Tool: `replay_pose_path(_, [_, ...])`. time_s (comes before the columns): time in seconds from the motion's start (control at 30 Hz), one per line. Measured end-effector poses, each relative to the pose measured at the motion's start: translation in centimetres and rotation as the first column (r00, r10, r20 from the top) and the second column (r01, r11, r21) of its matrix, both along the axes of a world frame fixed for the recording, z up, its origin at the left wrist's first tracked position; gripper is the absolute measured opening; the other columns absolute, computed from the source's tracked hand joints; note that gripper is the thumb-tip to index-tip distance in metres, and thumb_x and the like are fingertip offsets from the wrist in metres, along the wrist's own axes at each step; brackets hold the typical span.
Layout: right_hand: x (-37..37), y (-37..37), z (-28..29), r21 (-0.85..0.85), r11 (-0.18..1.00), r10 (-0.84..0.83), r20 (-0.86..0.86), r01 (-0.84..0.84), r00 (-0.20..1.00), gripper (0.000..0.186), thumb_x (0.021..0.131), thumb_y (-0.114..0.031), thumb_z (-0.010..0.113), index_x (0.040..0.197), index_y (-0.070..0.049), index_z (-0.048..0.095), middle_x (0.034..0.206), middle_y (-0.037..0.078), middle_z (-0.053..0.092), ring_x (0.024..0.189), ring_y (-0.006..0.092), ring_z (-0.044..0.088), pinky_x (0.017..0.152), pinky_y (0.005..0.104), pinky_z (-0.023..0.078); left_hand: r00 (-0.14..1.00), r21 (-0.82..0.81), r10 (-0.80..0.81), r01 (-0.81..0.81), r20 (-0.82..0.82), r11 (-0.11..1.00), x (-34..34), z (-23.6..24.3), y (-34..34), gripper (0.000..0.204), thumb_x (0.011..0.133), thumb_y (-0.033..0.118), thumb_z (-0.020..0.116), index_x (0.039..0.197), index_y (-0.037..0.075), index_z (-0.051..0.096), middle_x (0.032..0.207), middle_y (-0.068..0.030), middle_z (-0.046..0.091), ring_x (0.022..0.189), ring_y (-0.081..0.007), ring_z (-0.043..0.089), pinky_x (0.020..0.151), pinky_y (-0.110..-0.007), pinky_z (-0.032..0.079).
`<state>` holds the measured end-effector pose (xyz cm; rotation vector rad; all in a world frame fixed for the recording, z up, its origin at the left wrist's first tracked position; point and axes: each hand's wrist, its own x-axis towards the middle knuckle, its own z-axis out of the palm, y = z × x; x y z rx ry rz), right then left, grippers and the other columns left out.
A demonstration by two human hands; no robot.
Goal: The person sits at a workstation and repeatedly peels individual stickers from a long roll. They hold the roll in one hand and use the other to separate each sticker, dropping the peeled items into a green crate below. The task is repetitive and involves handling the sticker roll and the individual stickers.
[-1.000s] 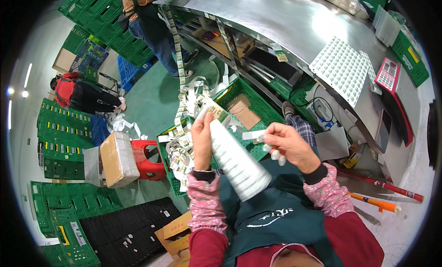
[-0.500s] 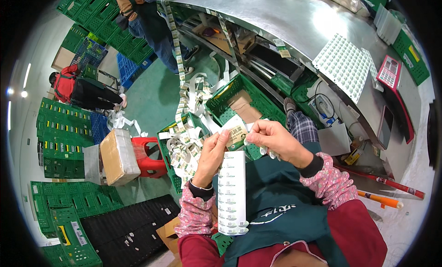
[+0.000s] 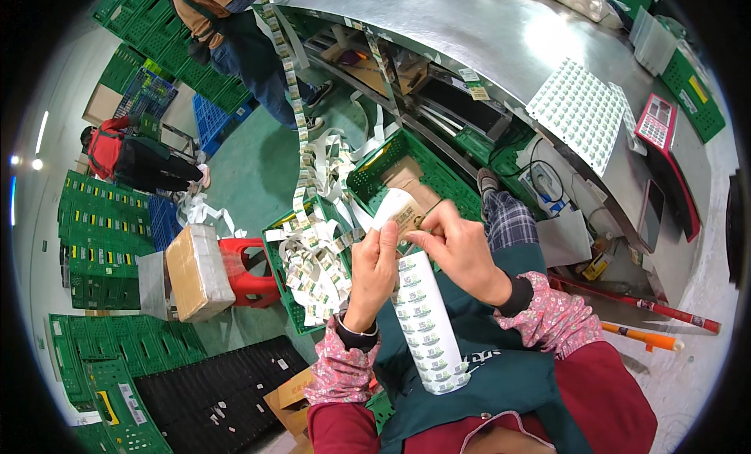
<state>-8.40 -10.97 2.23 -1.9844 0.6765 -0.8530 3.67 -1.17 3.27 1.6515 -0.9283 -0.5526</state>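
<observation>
My left hand (image 3: 372, 268) grips a tan label (image 3: 407, 216) on curling white backing paper (image 3: 389, 205), thumb on top. My right hand (image 3: 463, 254) is pinched against the label's lower right edge; what its fingertips hold is too small to make out. Below the hands hangs a white sheet of small green-and-white stickers (image 3: 429, 329), its upper end beside my left fingers. A long strip of labels (image 3: 300, 133) runs down from the top into a green crate (image 3: 274, 239) heaped with loose strips (image 3: 309, 270).
Another green crate (image 3: 461, 186) with cardboard stands ahead. The metal table (image 3: 469, 32) at right bears a sticker sheet (image 3: 580, 114) and a red scale (image 3: 661, 129). Left are a red stool (image 3: 249, 270), a box (image 3: 199, 272) and stacked crates (image 3: 106, 243). Two people (image 3: 235, 32) stand farther off.
My right hand has moved left and inward to the label. My left hand and the hanging sticker sheet have shifted right, and the sheet now slants.
</observation>
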Motion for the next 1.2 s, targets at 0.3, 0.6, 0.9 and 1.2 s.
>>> replay_pose_path(0.3, [0.5,-5.3,3.5,0.584,0.689,0.196,0.420,-0.429,0.886,0.010,0.087,-0.006,0.065,0.087,-0.002,0.056,0.081,0.000,0.063,0.068,0.0014,0.053,0.056,0.0173,0.040,0.947,0.023,-0.322,0.321,0.019,0.947,1.0,-1.0,-0.5,0.025,0.095,0.022,0.058,0.102,-0.002,0.059,0.067,-0.0104,0.061,0.054,-0.0124,0.051,0.053,-0.029,0.044])
replay_pose_path(0.6, [-0.1,-3.8,2.2,0.379,0.891,0.133,0.304,-0.248,0.943,0.024,0.089,-0.010,0.062,0.109,0.000,0.052,0.093,0.002,0.056,0.085,0.0061,0.053,0.071,0.0226,0.049,0.945,0.078,-0.180,0.208,-0.273,0.975,1.5,0.1,-0.5,0.037,0.101,0.030,0.047,0.080,0.001,0.056,0.067,0.0046,0.052,0.061,-0.0025,0.042,0.051,-0.023,0.035])
replay_pose_path(0.9, [-0.2,-1.0,0.9,0.109,0.993,0.032,0.161,-0.050,0.986,0.023,0.084,-0.004,0.066,0.103,-0.002,0.053,0.087,0.007,0.057,0.071,0.0105,0.056,0.058,0.0235,0.047,0.986,0.078,-0.145,0.151,-0.077,0.985,0.0,0.8,-1.0,0.034,0.101,0.027,0.048,0.079,0.001,0.055,0.063,0.0043,0.048,0.058,-0.0031,0.039,0.050,-0.022,0.033])
replay_pose_path(1.2, [-0.4,-5.4,3.4,0.647,0.682,0.171,0.314,-0.342,0.934,0.017,0.086,-0.016,0.069,0.082,-0.004,0.058,0.067,-0.006,0.050,0.057,-0.0003,0.040,0.048,0.0185,0.031,0.957,-0.018,-0.256,0.256,-0.135,0.967,0.2,0.0,-1.5,0.027,0.098,0.023,0.053,0.099,-0.002,0.063,0.065,-0.0056,0.059,0.059,-0.0076,0.050,0.055,-0.026,0.043])
